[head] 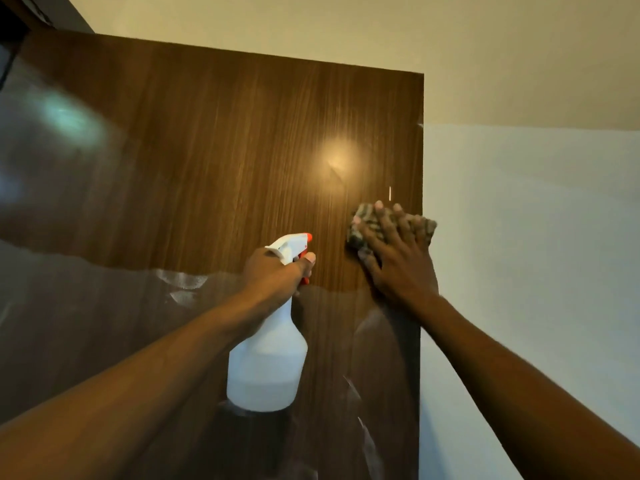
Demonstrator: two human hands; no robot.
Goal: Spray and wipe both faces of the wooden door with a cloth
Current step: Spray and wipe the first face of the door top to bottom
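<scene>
Both forearms reach up and away from me, the left forearm point(138, 393) crossing the lower middle of my view and the right forearm point(519, 382) coming in from the lower right corner. From my remote seat I see the left hand point(277, 271) wrapped round the neck of a white spray bottle point(266, 368), fingers curled tight on it, with one fingertip lying on the orange trigger point(304, 259). Its orange nozzle tip point(307, 237) points toward the upper right, close to the wooden door point(207, 150). The bottle hangs upright below the fist, in front of the door's lower half. The right hand point(398, 258) lies flat with its fingers straight and spread, pressing a checked cloth point(363, 220) against the door face just beside the door's right edge; a corner of the cloth pokes past that edge. The door fills the left and middle of my view, its grain running vertically, with a round glare spot point(337, 161) above the cloth and pale smears point(183, 282) lower down. Right of the door stands a pale wall point(536, 237), and a cream ceiling point(450, 46) spans above.
</scene>
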